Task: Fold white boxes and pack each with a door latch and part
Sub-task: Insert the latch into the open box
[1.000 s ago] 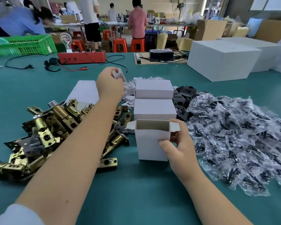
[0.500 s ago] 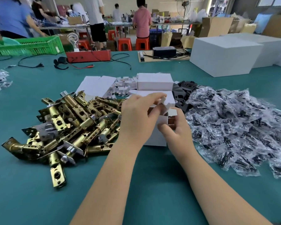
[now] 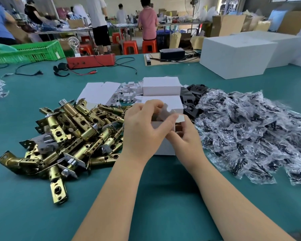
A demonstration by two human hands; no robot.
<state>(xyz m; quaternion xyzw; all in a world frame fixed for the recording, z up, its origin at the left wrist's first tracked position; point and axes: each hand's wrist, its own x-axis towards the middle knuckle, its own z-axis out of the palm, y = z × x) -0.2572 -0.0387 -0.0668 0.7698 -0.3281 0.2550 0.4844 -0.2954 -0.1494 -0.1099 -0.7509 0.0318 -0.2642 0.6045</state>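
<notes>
Open box: a small white box stands upright on the green table at centre frame, its top open, mostly hidden behind two hands.
Left hand: the left hand sits in front of the box, fingers curled, pinching a small white cardboard piece above the open top — its shape is blurred.
Right hand: the right hand grips the box's right side, thumb across the front near the rim, fingers curled round the wall.
Closed boxes: two closed white boxes lie one behind the other just beyond the open one, toward upper centre.
Latches: a heap of brass door latches spreads over the left of the frame, reaching up to the left wrist.
Bagged parts: a mound of clear plastic bags holding dark parts fills the right side, just beside the right hand.
Black pieces: black plastic pieces lie between the closed boxes and the bags.
Flat stock: flat white box blanks and loose white cardboard inserts lie left of the closed boxes.
Background: a red device with cables, a green crate at upper left, a large white carton at upper right — people stand at far benches.
</notes>
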